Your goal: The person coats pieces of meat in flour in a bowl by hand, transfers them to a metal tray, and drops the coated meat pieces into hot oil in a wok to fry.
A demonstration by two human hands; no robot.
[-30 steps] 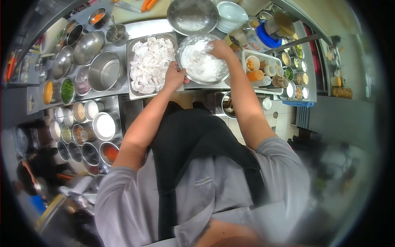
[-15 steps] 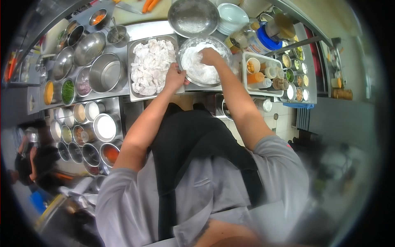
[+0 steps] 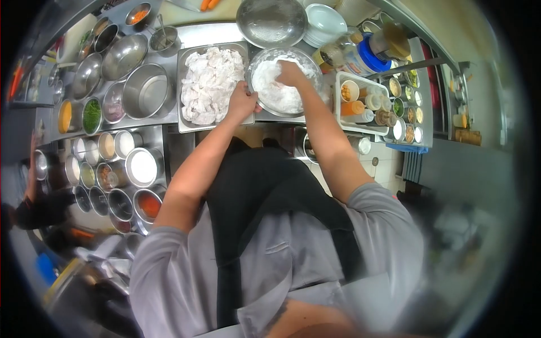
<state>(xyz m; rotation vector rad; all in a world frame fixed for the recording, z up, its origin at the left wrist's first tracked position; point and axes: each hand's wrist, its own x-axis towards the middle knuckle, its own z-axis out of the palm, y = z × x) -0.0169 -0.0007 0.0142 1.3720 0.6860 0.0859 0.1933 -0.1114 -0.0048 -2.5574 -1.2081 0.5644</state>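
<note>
A round metal bowl (image 3: pixel 311 66) holds white powder (image 3: pixel 269 79). The fingertips of my right hand (image 3: pixel 290 74) are down in the powder and hidden by it, so what they hold, if anything, does not show. My left hand (image 3: pixel 244 103) is closed on the near left rim of the same bowl. Directly left of the bowl lies a rectangular metal tray (image 3: pixel 181 120), filled with white-coated pieces (image 3: pixel 208 84); my left hand is over its right edge.
Behind the bowl are a perforated metal bowl (image 3: pixel 271 21) and stacked white dishes (image 3: pixel 326 22). At right, a white bin (image 3: pixel 360 127) holds squeeze bottles. Metal pots (image 3: pixel 147 90) and food containers stand at left. Another person's arm (image 3: pixel 32 169) shows at far left.
My right hand has moved left within the powder from the bowl's right side. My left hand has stayed at the rim. The view has shifted slightly, and the person at far left has moved.
</note>
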